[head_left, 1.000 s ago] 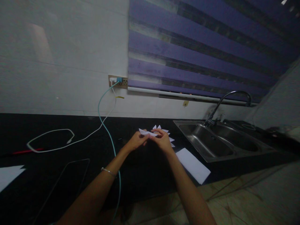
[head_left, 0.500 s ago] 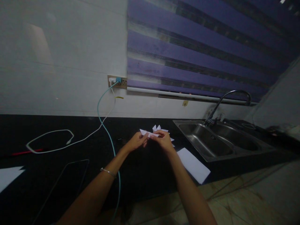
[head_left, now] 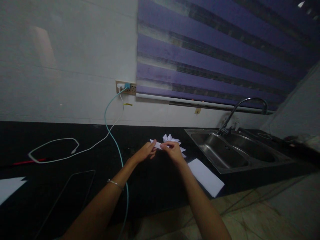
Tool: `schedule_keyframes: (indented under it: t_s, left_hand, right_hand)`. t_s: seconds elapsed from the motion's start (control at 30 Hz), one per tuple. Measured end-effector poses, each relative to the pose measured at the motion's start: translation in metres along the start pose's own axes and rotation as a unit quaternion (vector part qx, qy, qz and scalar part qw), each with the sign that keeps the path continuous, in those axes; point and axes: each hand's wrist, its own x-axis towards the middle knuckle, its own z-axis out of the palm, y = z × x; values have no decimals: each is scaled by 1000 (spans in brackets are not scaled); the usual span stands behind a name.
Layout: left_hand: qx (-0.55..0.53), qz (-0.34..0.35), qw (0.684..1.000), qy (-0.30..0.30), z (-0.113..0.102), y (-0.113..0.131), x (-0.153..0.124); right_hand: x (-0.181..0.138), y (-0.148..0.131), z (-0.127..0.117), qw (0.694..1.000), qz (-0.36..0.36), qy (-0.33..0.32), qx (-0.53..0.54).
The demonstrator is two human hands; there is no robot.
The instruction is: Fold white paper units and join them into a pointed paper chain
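Observation:
A small folded piece of white paper (head_left: 157, 145) is held between my two hands above the dark countertop. My left hand (head_left: 145, 151) pinches its left end, thumb on top. At its right end, the thumb and fingers of my right hand (head_left: 173, 151) are closed on the paper. Just behind and to the right of my right hand lie several pointed folded paper pieces (head_left: 182, 150), partly hidden by that hand. A stack of white paper (head_left: 206, 177) rests on the counter to the right of my right forearm.
A steel double sink (head_left: 220, 150) with a curved faucet (head_left: 235, 110) is set in at the right. A teal cable (head_left: 117, 146) runs down past my left forearm. On the left lie a white cable (head_left: 52, 162), a dark flat rectangular object (head_left: 72, 193) and white sheets (head_left: 10, 188).
My left thumb has shifted up along the folded paper, and the paper's tilt has changed slightly. Both hands stay in nearly the same place.

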Motion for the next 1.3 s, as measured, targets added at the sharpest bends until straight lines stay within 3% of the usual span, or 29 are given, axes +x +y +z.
schedule_keyframes:
  t_s: [0.2,0.3,0.43,0.6,0.8,0.93,1.3]
  left_hand:
    - [51,-1,998,45,-1,-6,3]
    - [17,-7,999,44,-1,-4,2]
    - [-69,-24,997,31,-2,1,1]
    - [-100,-68,993,12,-4,0,3]
    - [-106,-40,993,-19,-7,-4,6]
    - [-78,-23,996,-43,-6,-8,5]
    - [83,-44,996,3,-4,-15,-1]
  right_hand:
    - [-1,0,3,999,-28,11,-37]
    - [-2,0,5,998,-23,18,-47]
    - [-3,-3,6,999,-11,15,-49]
    - [-6,-12,9,997,-68,-5,-17]
    - [-7,-14,10,992,-106,-19,-65]
    - [-6,-9,7,987,-117,-6,-106]
    - [-5,-4,1,963,-166,-65,-201]
